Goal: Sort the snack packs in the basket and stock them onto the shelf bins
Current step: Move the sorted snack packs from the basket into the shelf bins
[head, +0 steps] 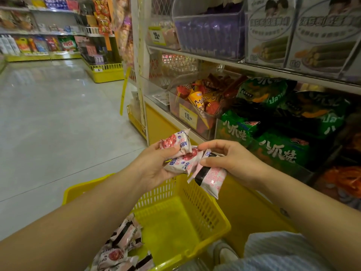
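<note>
- The left hand (156, 167) is curled round two red-dotted snack packs (181, 155), stacked loosely above the far rim of the yellow basket (197, 200). The upper pack is held mostly by the thumb, so it could slide off the lower one if the grip eases.
- The right hand (234, 159) pinches a black-banded pink pack (212, 178) by its upper end, also above the far rim. Most of the pack hangs free below the fingers, and a weak pinch on slick wrapper could let it drop (into the basket at best, onto the floor beside it at worst).
- The two handfuls touch, so pulling them apart carelessly may drag a pack from the wrong hand and mix the kinds.
- More packs (123, 243) of both kinds lie jumbled in the basket's near corner, where a dropped pack would have to be sorted again.
- The clear bin of cone snacks (195, 114) beyond the basket looks full, and forcing packs in may spill them.
</note>
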Demonstrator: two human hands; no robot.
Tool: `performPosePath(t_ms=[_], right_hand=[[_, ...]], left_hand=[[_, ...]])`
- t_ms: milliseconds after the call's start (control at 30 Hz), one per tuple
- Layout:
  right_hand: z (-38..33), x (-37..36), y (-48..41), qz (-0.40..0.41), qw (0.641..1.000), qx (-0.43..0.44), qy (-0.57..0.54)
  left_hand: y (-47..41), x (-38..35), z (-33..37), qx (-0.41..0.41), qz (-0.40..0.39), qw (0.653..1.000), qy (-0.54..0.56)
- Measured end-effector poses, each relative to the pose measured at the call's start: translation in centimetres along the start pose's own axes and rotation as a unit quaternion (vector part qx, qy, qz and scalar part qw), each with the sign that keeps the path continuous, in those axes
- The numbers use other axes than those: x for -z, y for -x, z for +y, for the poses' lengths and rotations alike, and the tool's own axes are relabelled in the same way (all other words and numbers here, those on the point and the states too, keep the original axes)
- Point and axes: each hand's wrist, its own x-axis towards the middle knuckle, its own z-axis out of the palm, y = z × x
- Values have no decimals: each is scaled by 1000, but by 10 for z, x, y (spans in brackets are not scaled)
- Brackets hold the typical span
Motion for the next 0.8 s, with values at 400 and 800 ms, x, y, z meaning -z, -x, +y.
performPosePath(t_ms=[400,800], right_hand=[[-8,0,-1,45,999,30,3],[-21,5,13,51,991,105,62]], left_hand=[[0,4,12,-19,71,997,20],[2,38,45,-91,16,920,-382]])
